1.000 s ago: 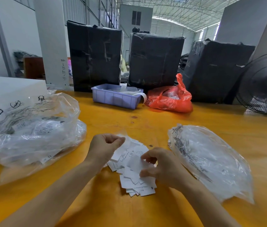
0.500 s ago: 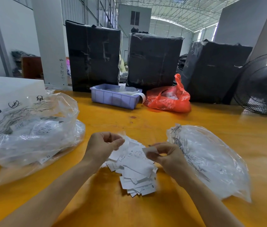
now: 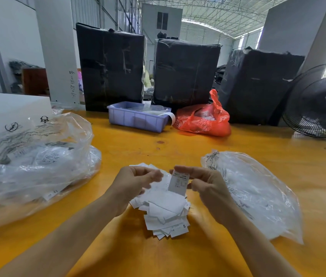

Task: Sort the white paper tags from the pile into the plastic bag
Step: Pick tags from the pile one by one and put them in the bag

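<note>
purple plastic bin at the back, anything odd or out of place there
One small thing: a white paper strip hangs out over the right end of the purple plastic bin, curling down beside the red plastic bag. The bin itself sits upright on the yellow table, with no damage visible.

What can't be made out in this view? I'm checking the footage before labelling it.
- Print on the tag pinched by the right hand: too small to read, head view.
- Left hand grip: its curled fingers face away, so any tag inside is hidden.
- Contents of the purple bin: blocked by its wall.
- Fan: cut off by the right edge.
</note>
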`<control>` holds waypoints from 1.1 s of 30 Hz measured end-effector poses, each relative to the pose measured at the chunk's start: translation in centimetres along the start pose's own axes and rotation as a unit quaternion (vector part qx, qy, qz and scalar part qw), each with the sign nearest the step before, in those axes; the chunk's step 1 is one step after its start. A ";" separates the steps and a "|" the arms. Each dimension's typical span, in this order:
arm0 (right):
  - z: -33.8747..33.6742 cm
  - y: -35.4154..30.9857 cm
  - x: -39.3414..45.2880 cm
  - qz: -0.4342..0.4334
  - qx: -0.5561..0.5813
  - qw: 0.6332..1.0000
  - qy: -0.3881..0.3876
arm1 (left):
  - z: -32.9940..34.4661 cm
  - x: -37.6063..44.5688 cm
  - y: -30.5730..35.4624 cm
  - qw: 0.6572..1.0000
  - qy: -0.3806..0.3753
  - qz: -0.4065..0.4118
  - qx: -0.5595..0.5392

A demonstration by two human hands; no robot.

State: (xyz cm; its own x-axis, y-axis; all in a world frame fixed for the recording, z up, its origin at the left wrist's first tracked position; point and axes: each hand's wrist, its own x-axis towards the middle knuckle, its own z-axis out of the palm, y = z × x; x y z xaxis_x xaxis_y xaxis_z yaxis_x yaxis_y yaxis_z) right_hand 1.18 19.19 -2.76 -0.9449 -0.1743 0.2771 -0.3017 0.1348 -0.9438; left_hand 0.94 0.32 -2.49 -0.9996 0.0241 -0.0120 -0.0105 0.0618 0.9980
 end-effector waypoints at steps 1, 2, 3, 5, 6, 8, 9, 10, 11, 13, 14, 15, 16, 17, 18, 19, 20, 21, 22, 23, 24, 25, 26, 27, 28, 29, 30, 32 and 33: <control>0.0 -0.2 0.0 0.004 0.006 1.000 -0.002 | 0.1 0.0 -0.1 1.000 -0.003 -0.003 -0.004; 0.0 -0.4 -0.1 0.008 0.013 1.000 -0.005 | 0.2 0.0 -0.1 1.000 -0.009 -0.006 -0.011; -0.1 -0.5 -0.1 0.007 0.026 1.000 -0.010 | 0.2 -0.1 -0.2 1.000 -0.016 -0.011 -0.020; -0.1 -0.5 -0.1 0.000 0.046 0.999 -0.011 | 0.3 -0.2 -0.1 0.998 -0.033 -0.022 -0.041; 0.0 -0.4 -0.1 -0.005 0.047 0.999 -0.007 | 0.4 -0.3 -0.1 0.998 -0.039 -0.025 -0.048; 0.0 -0.1 -0.1 -0.008 0.048 0.999 0.005 | 0.5 -0.5 0.0 0.997 -0.047 -0.028 -0.055; 0.0 0.0 0.0 -0.005 0.049 0.999 0.009 | 0.5 -0.6 0.0 0.997 -0.049 -0.029 -0.058; 0.0 0.1 0.0 -0.001 0.049 0.999 0.011 | 0.6 -0.6 0.1 0.997 -0.050 -0.029 -0.059; 0.0 0.0 0.0 0.003 0.051 0.999 0.013 | 0.7 -0.7 0.1 0.997 -0.050 -0.029 -0.059; 0.0 -0.1 -0.1 0.005 0.052 0.998 0.020 | 0.7 -0.7 0.1 0.997 -0.050 -0.025 -0.054; 0.0 -0.2 -0.1 0.001 0.050 0.998 0.024 | 0.7 -0.7 0.1 0.997 -0.050 -0.022 -0.051; 0.0 -0.4 0.0 -0.008 0.046 0.998 0.030 | 0.7 -0.7 0.1 0.997 -0.052 -0.020 -0.048; -0.1 -0.5 0.0 -0.019 0.039 0.998 0.035 | 0.6 -0.6 0.1 0.997 -0.055 -0.018 -0.044; -0.2 -0.6 0.0 -0.028 0.031 0.998 0.040 | 0.5 -0.6 0.1 0.997 -0.060 -0.018 -0.041; -0.4 -0.7 0.0 -0.033 0.022 0.998 0.042 | 0.4 -0.6 0.1 0.997 -0.064 -0.018 -0.039; -0.5 -0.9 0.0 -0.036 0.014 0.998 0.043 | 0.4 -0.6 0.1 0.997 -0.068 -0.019 -0.036; -0.7 -1.0 0.0 -0.040 0.007 0.998 0.044 | 0.4 -0.6 0.1 0.997 -0.073 -0.018 -0.031; -0.8 -1.2 0.0 -0.044 0.000 0.998 0.044 | 0.4 -0.6 0.1 0.997 -0.077 -0.016 -0.023; -0.9 -1.2 0.0 -0.050 -0.009 0.998 0.043 | 0.4 -0.6 0.1 0.997 -0.082 -0.012 -0.011; -0.9 -1.3 -0.1 -0.055 -0.023 0.997 0.043 | 0.5 -0.6 0.0 0.996 -0.085 -0.009 0.001; -0.8 -1.3 -0.1 -0.060 -0.042 0.996 0.045 | 0.5 -0.7 0.0 0.996 -0.086 -0.006 0.011; -0.6 -1.3 -0.1 -0.064 -0.067 0.995 0.048 | 0.5 -0.7 0.0 0.996 -0.086 -0.003 0.018; -0.5 -1.2 -0.1 -0.069 -0.093 0.992 0.052 | 0.5 -0.6 -0.1 0.996 -0.085 0.000 0.024; -0.4 -1.2 -0.1 -0.074 -0.118 0.989 0.055 | 0.5 -0.6 -0.1 0.996 -0.085 0.002 0.029; -0.3 -1.2 -0.2 -0.082 -0.139 0.985 0.057 | 0.4 -0.6 -0.1 0.996 -0.086 0.004 0.033; -0.2 -1.1 -0.2 -0.088 -0.154 0.982 0.058 | 0.4 -0.6 -0.1 0.995 -0.088 0.005 0.037; -0.2 -1.0 -0.2 -0.093 -0.164 0.980 0.060 | 0.4 -0.6 -0.1 0.995 -0.091 0.005 0.040; -0.1 -1.0 -0.2 -0.098 -0.185 0.976 0.059 | 0.4 -0.7 -0.1 0.995 -0.095 0.005 0.043; -0.1 -0.9 -0.2 -0.099 -0.192 0.975 0.056 | 0.4 -0.7 -0.1 0.994 -0.096 0.004 0.044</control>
State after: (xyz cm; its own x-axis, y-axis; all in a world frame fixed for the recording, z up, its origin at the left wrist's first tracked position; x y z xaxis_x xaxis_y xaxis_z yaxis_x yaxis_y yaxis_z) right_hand 1.69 19.18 -1.92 -0.8644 -0.1293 0.4860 -0.4852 0.4686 -0.7382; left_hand 1.63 0.71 -2.61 -0.9764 0.2144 -0.0247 0.0073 0.1474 0.9891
